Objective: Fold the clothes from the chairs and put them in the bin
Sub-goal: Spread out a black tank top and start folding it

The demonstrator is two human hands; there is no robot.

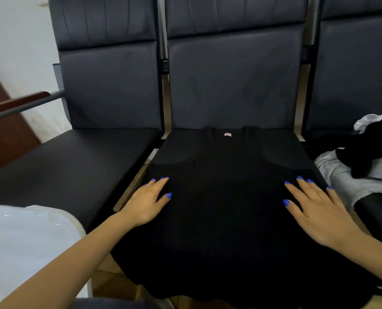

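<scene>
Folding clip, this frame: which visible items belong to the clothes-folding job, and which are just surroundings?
Part of the job:
- black top, spread flat on the middle chair
- left hand and right hand, both pressing flat on it
- pile of clothes, black, grey and white, on the right chair

Just there:
- left chair, nothing on its seat
- wooden armrest
- white object at lower left, unclear

Black top [227, 197] spread flat on middle chair seat [234, 85]; left hand [148, 202], right hand [319, 212] flat on it; clothes pile [361, 161] right.
</scene>
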